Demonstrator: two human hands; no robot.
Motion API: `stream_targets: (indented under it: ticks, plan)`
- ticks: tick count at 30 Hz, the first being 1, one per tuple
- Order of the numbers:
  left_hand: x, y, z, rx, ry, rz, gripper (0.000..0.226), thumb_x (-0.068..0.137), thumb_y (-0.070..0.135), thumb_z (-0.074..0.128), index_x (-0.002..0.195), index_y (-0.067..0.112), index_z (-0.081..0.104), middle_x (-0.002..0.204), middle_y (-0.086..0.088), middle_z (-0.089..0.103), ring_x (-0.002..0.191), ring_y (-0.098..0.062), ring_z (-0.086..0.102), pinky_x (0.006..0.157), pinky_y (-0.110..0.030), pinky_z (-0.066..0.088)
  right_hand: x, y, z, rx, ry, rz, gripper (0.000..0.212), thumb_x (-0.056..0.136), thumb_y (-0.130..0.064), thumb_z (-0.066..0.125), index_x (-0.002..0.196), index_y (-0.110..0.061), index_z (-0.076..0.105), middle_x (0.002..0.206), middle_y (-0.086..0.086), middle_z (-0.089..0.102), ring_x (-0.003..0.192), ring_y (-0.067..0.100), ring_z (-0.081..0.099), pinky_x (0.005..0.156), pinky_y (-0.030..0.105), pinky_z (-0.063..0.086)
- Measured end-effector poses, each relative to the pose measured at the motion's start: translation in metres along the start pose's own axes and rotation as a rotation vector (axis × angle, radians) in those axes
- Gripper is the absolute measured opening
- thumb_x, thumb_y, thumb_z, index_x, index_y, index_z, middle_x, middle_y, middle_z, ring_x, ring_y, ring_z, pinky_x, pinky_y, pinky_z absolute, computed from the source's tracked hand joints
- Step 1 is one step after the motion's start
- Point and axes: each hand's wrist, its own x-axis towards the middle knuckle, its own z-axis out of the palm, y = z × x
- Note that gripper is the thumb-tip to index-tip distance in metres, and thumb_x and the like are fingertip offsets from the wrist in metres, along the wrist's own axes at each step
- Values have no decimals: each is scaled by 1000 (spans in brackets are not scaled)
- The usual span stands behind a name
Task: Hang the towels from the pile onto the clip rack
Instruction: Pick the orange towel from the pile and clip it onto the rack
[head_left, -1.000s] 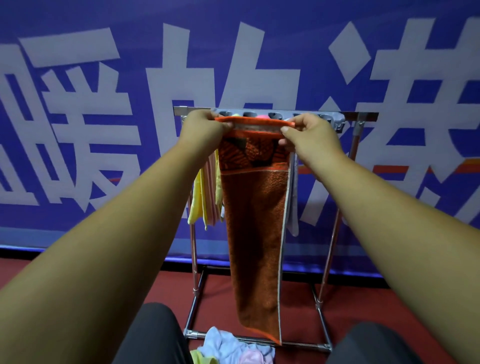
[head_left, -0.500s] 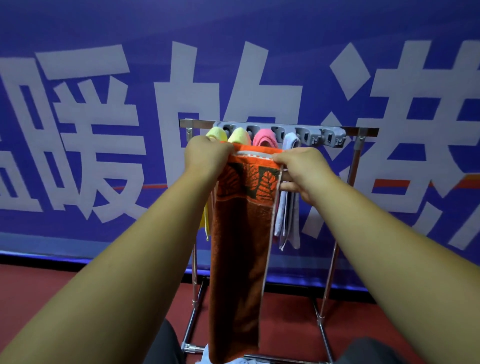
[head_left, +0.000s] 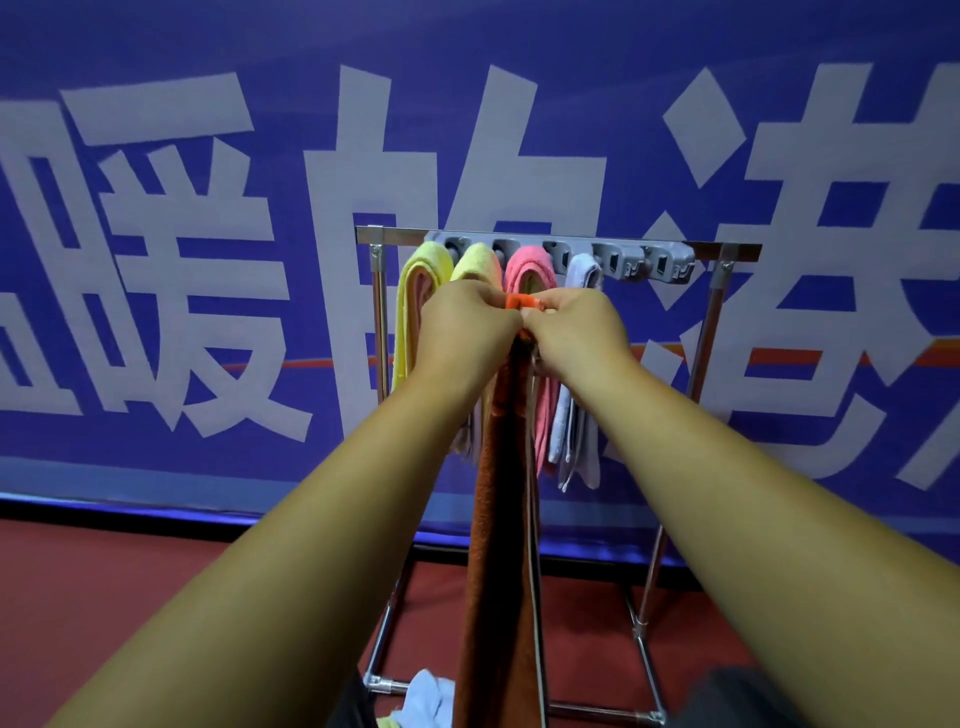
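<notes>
1. Two bare hands meet knuckle to knuckle: left hand (head_left: 467, 322) and right hand (head_left: 576, 327) both pinch the bunched top edge of a long orange terry towel (head_left: 493, 519).
2. A second ago that edge was stretched wide. Now it is gathered narrow, just below the grey plastic clip rack (head_left: 649, 262).
3. It looks ready for a free clip right of the four hung towels (head_left: 530, 275). The pale towel pile (head_left: 431, 696) waits on the floor.

Orange towel (head_left: 498, 545); yellow (head_left: 415, 291), pink (head_left: 530, 270) towels; blue banner (head_left: 156, 467).
</notes>
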Motion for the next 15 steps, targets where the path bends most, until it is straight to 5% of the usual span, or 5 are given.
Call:
stream_targets:
  ticks: [6, 10, 15]
  plan:
    - [-9, -4, 7, -148, -85, 26, 37, 88, 3, 61, 109, 23, 84, 83, 2, 80, 80, -10, 77, 82, -35, 64, 3, 8, -3, 109, -75, -15, 32, 99, -14, 61, 85, -38, 76, 83, -3, 76, 82, 21, 71, 81, 50, 66]
    - [-10, -7, 13, -147, -24, 39, 35, 96, 1, 65, 124, 18, 78, 103, 1, 79, 84, -6, 73, 76, -19, 61, 4, 14, -2, 286, -177, 27, 35, 95, -10, 55, 102, -32, 81, 80, 3, 73, 78, 26, 62, 74, 45, 54]
    - [-8, -13, 16, -181, 53, 56, 29, 90, 6, 74, 109, 26, 84, 89, 6, 81, 79, -10, 78, 79, -37, 67, -1, 13, -4, 573, -251, 105, 20, 102, -12, 63, 115, -15, 78, 112, 19, 78, 100, 28, 75, 91, 41, 61]
